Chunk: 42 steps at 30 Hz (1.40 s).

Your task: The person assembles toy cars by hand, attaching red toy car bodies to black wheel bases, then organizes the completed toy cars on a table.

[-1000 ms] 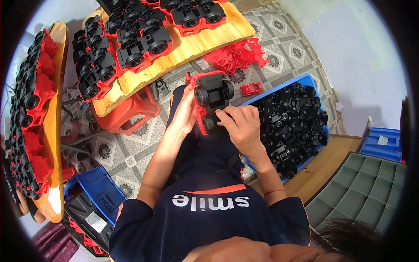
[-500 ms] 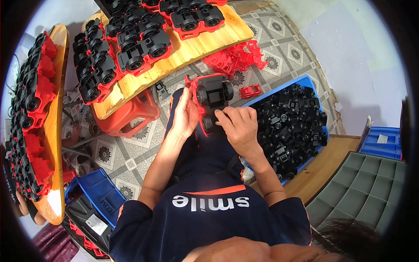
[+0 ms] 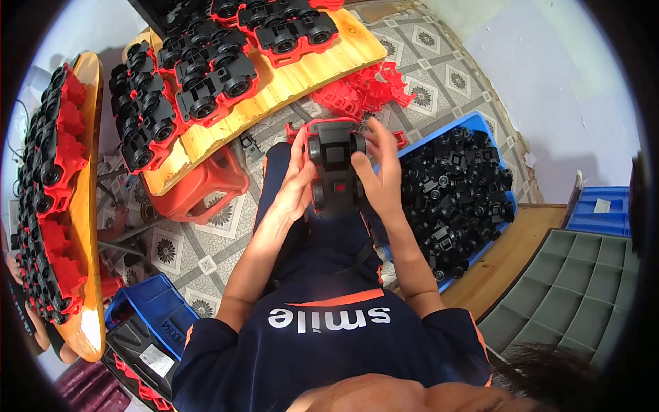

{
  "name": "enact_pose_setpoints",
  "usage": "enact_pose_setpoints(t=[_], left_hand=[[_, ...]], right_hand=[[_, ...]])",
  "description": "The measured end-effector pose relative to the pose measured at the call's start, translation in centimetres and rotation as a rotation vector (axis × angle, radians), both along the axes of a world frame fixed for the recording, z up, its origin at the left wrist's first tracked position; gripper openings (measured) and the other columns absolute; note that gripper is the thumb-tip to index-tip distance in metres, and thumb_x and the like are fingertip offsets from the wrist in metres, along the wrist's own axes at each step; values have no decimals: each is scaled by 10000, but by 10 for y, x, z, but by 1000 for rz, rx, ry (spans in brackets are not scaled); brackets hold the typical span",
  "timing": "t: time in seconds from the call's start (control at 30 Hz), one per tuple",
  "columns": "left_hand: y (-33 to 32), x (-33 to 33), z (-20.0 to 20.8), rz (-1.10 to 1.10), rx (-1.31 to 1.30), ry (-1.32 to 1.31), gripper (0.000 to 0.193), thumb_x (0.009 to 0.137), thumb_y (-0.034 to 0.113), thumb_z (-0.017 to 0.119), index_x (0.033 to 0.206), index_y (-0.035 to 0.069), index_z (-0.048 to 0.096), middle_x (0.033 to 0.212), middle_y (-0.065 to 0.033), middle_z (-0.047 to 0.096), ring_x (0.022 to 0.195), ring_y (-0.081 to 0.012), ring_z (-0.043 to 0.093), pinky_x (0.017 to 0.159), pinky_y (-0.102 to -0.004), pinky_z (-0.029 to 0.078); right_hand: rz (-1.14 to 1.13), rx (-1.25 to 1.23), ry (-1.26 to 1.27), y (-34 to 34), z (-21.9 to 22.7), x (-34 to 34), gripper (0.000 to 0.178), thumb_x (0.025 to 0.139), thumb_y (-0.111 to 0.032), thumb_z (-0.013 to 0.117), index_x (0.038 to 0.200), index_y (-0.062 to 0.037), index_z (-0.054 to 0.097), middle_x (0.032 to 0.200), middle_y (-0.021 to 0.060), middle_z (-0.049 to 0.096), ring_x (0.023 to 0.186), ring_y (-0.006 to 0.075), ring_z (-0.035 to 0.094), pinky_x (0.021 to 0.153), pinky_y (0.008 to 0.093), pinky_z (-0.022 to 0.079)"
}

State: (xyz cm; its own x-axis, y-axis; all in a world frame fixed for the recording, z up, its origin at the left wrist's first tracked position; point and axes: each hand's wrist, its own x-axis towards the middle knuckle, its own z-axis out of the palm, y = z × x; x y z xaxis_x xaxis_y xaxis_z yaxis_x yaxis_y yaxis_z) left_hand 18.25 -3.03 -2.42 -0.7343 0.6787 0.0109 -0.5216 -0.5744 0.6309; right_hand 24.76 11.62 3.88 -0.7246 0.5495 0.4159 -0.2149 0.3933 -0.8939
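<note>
A toy car [image 3: 337,185] with a black underside, black wheels and a red body is held bottom up over my lap. My left hand [image 3: 296,184] is closed around its left side. At the car's right edge is my right hand [image 3: 382,168], thumb and fingers stretched apart beside the upper right wheel [image 3: 357,142]. The thumb tip lies close to the black chassis; whether it presses on it I cannot tell. A small red patch [image 3: 339,187] shows in the lower part of the chassis. The fingertips of my left hand are partly hidden by the car.
Right of me stands a blue crate [image 3: 495,130] of black wheeled parts. Rows of red and black toy cars [image 3: 218,86] cover the wooden table [image 3: 285,81]; more sit on another board [image 3: 91,275]. Red bodies [image 3: 360,93] lie on the floor near a red stool [image 3: 206,189].
My right hand has moved up from the car's lower right wheel, its fingers spreading from a pinch. The car has turned slightly, and more of its black underside shows. My left hand keeps its hold.
</note>
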Motion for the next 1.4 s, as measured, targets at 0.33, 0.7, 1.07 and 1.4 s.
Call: enact_pose_setpoints(t=[0.33,0.7,1.07,1.4], left_hand=[[30,8,16,357,-258,-32,411,917,127,651,1295,54,510,1109,-75,645,1031,-182,634,937,-356,506],[50,0,20,342,-136,-93,544,944,519,567,1303,114,507,1217,-44,613,1125,-185,589,958,-363,478],[65,-51,46,633,-868,994,877,777,384,800,1438,39,338,1524,-218,242,1426,-383,251,1149,-483,240],[112,-209,88,616,-1640,1948,892,595,487,850,1371,260,473,1474,-102,392,1381,-427,311,1050,-663,265]], right_hand=[[380,-235,-182,24,-20,-10,789,864,-193,709,1497,-2,279,1484,190,395,1353,323,407,1111,397,327],[168,-551,-41,13,-21,23,639,865,-69,709,1415,12,395,1288,86,545,1172,159,523,1026,305,406],[52,-766,171,80,-25,1,362,958,-35,543,1316,-7,501,1206,73,615,1037,159,626,872,310,522],[-19,-923,204,126,-45,-16,324,945,-110,591,1250,-19,531,1118,88,640,939,192,659,747,368,573]])
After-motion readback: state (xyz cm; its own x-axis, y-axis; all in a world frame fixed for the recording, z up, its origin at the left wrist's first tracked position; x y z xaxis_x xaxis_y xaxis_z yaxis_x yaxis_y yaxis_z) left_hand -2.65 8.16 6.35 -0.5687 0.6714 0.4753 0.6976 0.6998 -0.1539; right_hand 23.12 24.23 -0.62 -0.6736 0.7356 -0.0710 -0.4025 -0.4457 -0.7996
